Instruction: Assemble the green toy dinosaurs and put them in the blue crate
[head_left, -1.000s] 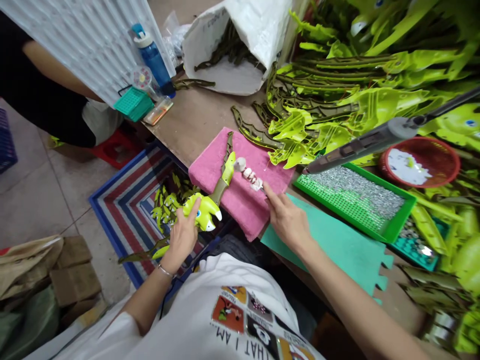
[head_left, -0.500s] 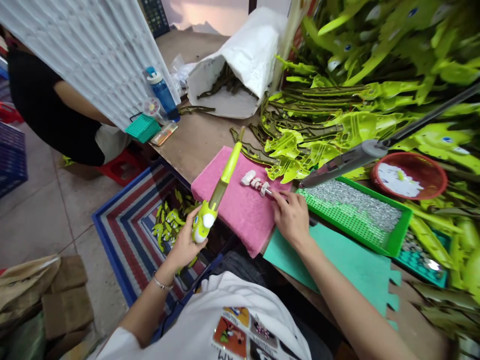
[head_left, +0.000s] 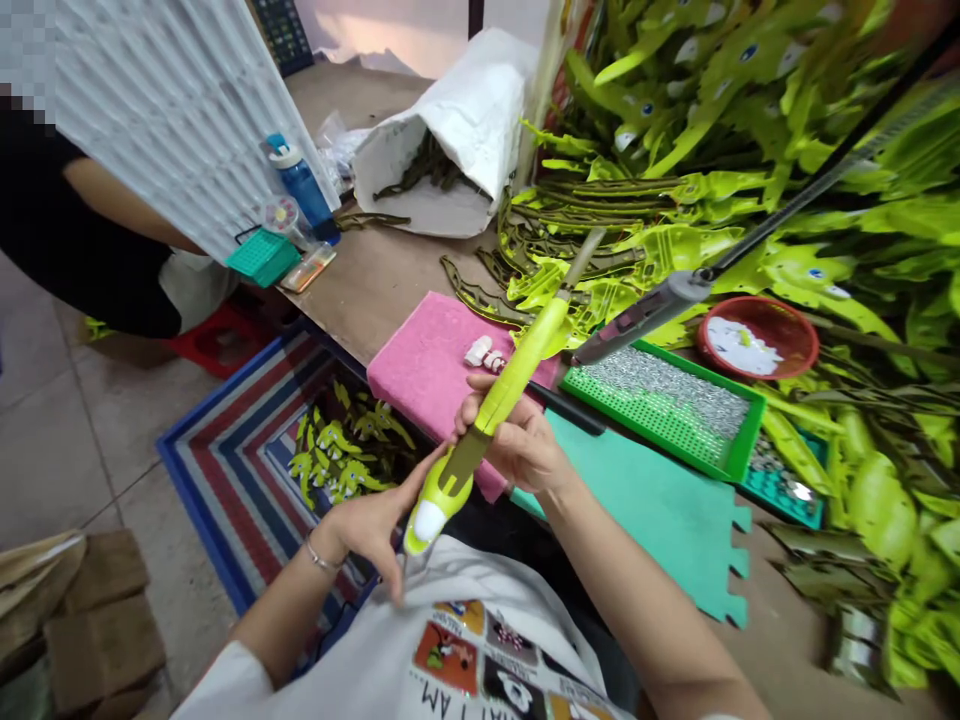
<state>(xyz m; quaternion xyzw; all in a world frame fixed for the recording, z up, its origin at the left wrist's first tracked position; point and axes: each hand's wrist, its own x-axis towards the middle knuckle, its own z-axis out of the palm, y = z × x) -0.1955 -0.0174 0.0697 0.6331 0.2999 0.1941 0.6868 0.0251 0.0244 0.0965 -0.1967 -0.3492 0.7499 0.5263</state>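
Observation:
My right hand (head_left: 529, 452) is closed around the middle of a long yellow-green plastic toy (head_left: 521, 370), which has olive sections and a white patch at its near end. The toy slants away from my body, its thin tip over the back of the bench. Beside the near end is my left hand (head_left: 364, 530), thumb spread away and fingers stretched along the toy's side. A tool with a lumpy white-and-red head (head_left: 481, 353) and black handle lies on the pink cloth (head_left: 412, 350), partly hidden behind the toy.
A grey powered screwdriver (head_left: 645, 315) hangs over a green tray (head_left: 739, 455) of small metal pieces. Beyond are a red bowl (head_left: 799, 350) and heaped yellow-green parts (head_left: 720, 190). A blue crate (head_left: 202, 510) with toys stands at lower left. Another person's arm (head_left: 124, 205) shows at left.
My right hand has let go of the tool, now lying on the cloth, and has taken the toy's middle. The toy has turned and moved right; my left hand has loosened.

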